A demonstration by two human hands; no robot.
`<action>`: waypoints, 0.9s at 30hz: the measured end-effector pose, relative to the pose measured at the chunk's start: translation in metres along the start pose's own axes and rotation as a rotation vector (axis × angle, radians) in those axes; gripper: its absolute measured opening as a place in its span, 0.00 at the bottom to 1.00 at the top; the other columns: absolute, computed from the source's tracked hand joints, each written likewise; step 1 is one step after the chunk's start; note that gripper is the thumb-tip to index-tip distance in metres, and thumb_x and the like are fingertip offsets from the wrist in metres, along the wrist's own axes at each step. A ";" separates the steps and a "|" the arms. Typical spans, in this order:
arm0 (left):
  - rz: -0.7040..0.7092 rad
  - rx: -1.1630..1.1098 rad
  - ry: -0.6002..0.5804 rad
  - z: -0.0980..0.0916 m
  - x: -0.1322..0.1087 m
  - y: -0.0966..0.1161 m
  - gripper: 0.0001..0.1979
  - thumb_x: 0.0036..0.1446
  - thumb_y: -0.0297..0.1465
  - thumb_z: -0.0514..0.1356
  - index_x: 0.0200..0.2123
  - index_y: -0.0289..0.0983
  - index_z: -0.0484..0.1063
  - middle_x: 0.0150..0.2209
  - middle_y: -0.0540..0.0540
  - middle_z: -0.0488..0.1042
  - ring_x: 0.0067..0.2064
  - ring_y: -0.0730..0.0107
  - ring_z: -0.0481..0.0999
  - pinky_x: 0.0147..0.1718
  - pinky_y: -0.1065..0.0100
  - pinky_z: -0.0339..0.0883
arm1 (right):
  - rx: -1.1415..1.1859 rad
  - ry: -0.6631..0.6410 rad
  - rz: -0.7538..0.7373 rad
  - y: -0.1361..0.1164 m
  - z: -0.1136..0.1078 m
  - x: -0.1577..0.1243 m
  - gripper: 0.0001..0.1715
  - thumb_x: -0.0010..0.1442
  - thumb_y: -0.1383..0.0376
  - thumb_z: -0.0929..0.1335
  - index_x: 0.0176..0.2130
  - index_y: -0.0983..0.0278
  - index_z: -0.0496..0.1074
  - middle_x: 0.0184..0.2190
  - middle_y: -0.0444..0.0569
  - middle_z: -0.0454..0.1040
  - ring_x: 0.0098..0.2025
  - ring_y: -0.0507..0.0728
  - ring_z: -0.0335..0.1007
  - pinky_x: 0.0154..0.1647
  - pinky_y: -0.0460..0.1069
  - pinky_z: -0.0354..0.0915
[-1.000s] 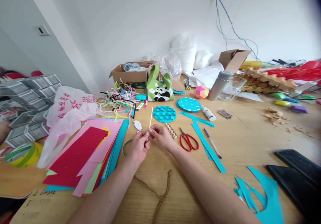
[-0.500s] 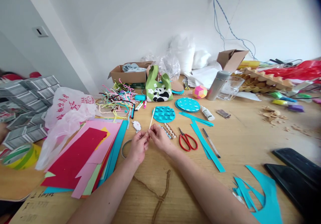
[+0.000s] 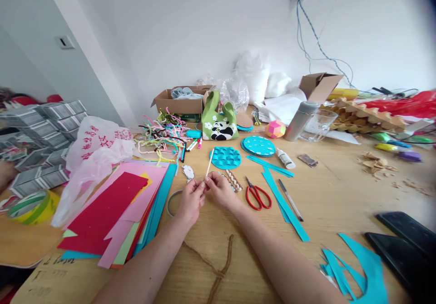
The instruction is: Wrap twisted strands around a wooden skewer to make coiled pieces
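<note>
A thin white stick [image 3: 210, 162] points up and away from me, its lower end pinched in the fingertips of both hands. My left hand [image 3: 191, 198] and my right hand [image 3: 220, 188] are closed and touch each other there. Just beyond the stick lies a turquoise oval [image 3: 225, 158] with a raised, scaly surface. Beaded strings [image 3: 233, 180] rest beside my right hand, partly behind it. A grey ring [image 3: 171, 202], perhaps a roll of tape, is partly hidden by my left hand. Red-handled scissors [image 3: 258, 195] lie to the right.
Stacked coloured paper [image 3: 109, 208] covers the left side. Turquoise strips [image 3: 286, 208], a pen [image 3: 290, 199] and a glue bottle [image 3: 285, 158] lie right of the hands. Brown twine [image 3: 220, 272] is between my forearms. A green panda bag [image 3: 220, 120] stands behind. Dark phones [image 3: 391, 249] sit at right.
The view has shifted slightly, so the table's things appear a little further right and lower. Both hands keep the same pinch on the white stick.
</note>
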State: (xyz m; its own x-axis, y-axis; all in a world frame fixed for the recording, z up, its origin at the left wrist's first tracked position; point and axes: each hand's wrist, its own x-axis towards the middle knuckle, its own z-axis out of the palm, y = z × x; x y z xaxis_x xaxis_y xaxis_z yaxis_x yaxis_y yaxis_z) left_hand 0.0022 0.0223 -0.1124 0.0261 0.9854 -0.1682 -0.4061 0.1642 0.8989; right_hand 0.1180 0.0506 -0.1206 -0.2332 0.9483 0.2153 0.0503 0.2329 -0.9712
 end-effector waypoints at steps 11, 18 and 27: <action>0.179 0.193 0.047 -0.004 0.001 -0.005 0.11 0.48 0.35 0.66 0.24 0.36 0.68 0.23 0.51 0.67 0.25 0.75 0.63 0.24 0.75 0.55 | -0.367 0.209 -0.187 -0.003 0.010 -0.009 0.13 0.63 0.64 0.60 0.26 0.60 0.55 0.24 0.44 0.60 0.28 0.54 0.56 0.30 0.49 0.53; 0.265 0.256 0.054 -0.001 -0.003 -0.001 0.09 0.48 0.32 0.66 0.22 0.37 0.69 0.22 0.50 0.67 0.27 0.73 0.65 0.26 0.74 0.57 | -0.413 0.247 -0.267 -0.006 0.012 -0.013 0.13 0.63 0.66 0.59 0.26 0.60 0.54 0.26 0.44 0.59 0.29 0.54 0.56 0.30 0.49 0.53; -0.115 0.022 0.037 0.002 -0.001 0.002 0.18 0.36 0.37 0.70 0.24 0.36 0.64 0.18 0.56 0.63 0.14 0.86 0.52 0.14 0.76 0.38 | -0.236 0.097 -0.084 0.004 0.004 -0.005 0.16 0.63 0.59 0.59 0.25 0.61 0.57 0.22 0.43 0.61 0.26 0.53 0.58 0.28 0.48 0.54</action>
State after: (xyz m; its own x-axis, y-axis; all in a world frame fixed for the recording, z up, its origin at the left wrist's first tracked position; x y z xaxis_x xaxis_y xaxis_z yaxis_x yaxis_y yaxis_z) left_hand 0.0028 0.0217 -0.1100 0.0372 0.9576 -0.2858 -0.3823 0.2779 0.8813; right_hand 0.1154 0.0459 -0.1260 -0.1530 0.9371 0.3138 0.2624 0.3447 -0.9013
